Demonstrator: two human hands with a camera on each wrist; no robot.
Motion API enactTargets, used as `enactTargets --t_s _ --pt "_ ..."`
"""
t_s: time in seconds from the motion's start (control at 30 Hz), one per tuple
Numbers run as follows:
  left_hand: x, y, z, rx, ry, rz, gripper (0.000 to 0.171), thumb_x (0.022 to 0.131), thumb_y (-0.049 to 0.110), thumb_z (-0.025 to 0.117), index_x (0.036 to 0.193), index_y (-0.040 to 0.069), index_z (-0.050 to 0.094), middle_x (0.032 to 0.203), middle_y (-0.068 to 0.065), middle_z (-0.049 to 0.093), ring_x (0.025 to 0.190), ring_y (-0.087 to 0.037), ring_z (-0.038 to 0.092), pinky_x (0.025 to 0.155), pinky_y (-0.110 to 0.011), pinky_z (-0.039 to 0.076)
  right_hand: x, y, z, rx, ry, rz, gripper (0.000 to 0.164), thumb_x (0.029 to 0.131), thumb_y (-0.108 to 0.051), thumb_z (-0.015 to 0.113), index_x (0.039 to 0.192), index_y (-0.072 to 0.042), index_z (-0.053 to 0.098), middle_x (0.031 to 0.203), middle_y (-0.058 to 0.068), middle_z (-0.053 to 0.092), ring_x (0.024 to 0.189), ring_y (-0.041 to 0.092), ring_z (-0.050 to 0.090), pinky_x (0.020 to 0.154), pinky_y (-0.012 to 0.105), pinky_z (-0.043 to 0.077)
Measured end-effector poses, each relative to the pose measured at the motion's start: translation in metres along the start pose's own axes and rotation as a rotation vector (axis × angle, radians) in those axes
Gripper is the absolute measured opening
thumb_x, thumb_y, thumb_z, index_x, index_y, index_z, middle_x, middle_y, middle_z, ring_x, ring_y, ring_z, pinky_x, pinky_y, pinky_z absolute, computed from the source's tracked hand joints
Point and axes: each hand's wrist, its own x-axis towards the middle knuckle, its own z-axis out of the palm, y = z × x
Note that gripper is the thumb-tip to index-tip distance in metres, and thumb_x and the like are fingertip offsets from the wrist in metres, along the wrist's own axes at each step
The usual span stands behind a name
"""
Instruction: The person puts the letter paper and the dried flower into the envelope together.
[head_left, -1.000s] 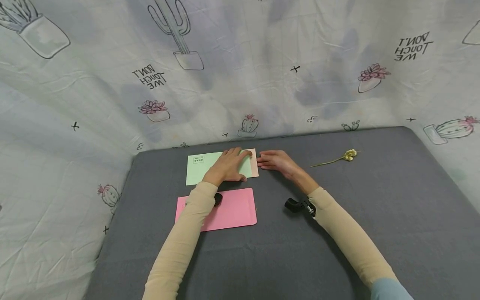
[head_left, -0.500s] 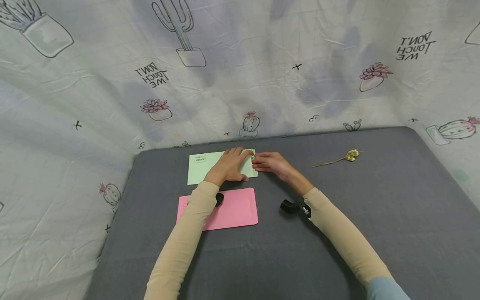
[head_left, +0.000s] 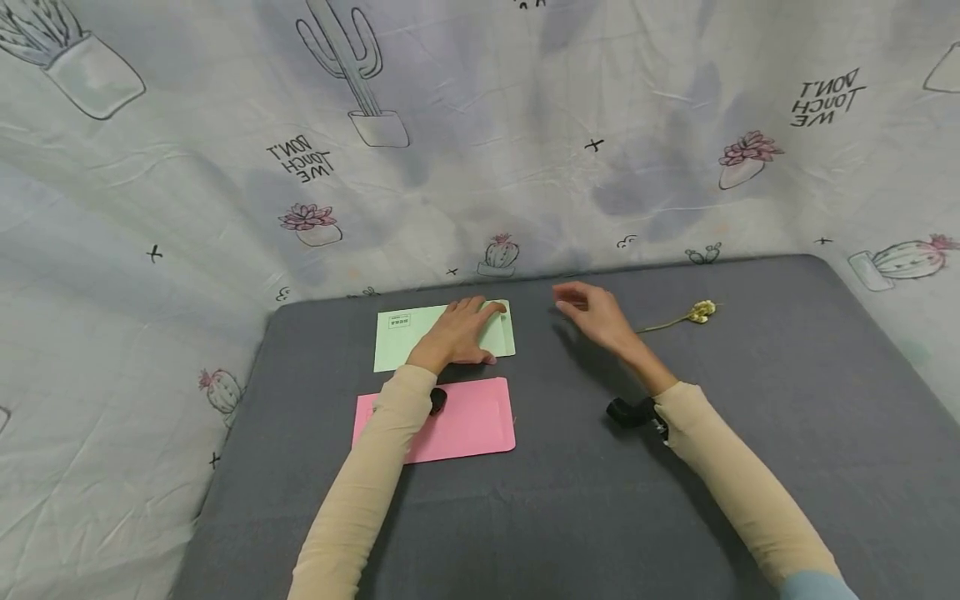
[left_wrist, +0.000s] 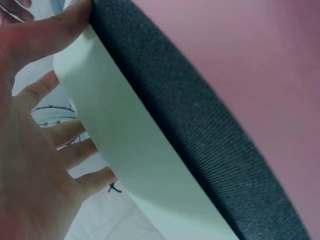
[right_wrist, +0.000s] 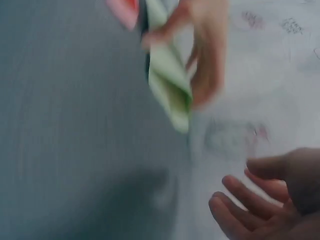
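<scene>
A light green envelope lies at the back of the table. My left hand spans it near its right end, the thumb at the near edge and the fingers at the far edge. In the left wrist view, the thumb and fingers grip the envelope across its width; the fingertips are hidden behind it. The right wrist view shows its mouth gaping. My right hand hovers to the right with loosely bent fingers, holding nothing. Its fingers are separate from the envelope.
A pink envelope lies nearer me, partly under my left forearm. A yellow flower on a thin stem lies right of my right hand. Behind the grey table hangs a cactus-print cloth.
A peach strip at the green envelope's right end has gone from sight. My right hand moved in to that end, then drew back to the right. My left hand stayed.
</scene>
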Motion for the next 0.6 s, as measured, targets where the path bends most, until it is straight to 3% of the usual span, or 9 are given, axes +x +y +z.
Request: enactTargets --t_s 0.13,0.27,0.47,0.6 --pt "-0.002 0.000 -0.003 -0.019 -0.009 -0.002 0.083 0.079 0.043 0.080 0.148 0.024 0.037 0.149 -0.015 0.038 0.138 -0.034 0.036 0.115 -0.050 0.023 -0.012 0.015 -0.043 -0.285 -0.016 -0.109 0.031 0.094 -0.001 0.062 0.124 0.005 0.062 0.126 0.025 0.061 0.112 0.044 0.058 0.092 0.055 0.047" --pt "-0.001 0.001 -0.004 -0.023 -0.014 -0.007 0.084 0.079 0.042 0.080 0.149 0.024 0.037 0.150 -0.016 0.038 0.138 -0.034 0.036 0.115 -0.050 0.023 -0.024 0.035 -0.081 -0.497 0.001 -0.182 0.025 0.089 0.005 0.066 0.115 0.005 0.067 0.115 0.025 0.065 0.103 0.044 0.062 0.085 0.056 0.049" --pt "0.000 0.002 -0.005 -0.027 -0.021 -0.012 0.084 0.079 0.042 0.080 0.149 0.023 0.037 0.149 -0.016 0.038 0.137 -0.034 0.037 0.115 -0.050 0.024 -0.042 0.057 -0.123 -0.633 0.035 -0.204 0.022 0.085 0.007 0.068 0.107 0.003 0.069 0.109 0.024 0.067 0.097 0.043 0.063 0.080 0.057 0.049" --pt "0.001 0.002 -0.006 -0.027 -0.029 -0.017 0.084 0.079 0.042 0.080 0.149 0.023 0.036 0.150 -0.016 0.037 0.137 -0.034 0.037 0.115 -0.051 0.024 -0.052 0.071 -0.140 -0.665 0.035 -0.167 0.019 0.085 0.004 0.070 0.104 0.002 0.070 0.105 0.025 0.067 0.089 0.042 0.064 0.073 0.056 0.049"
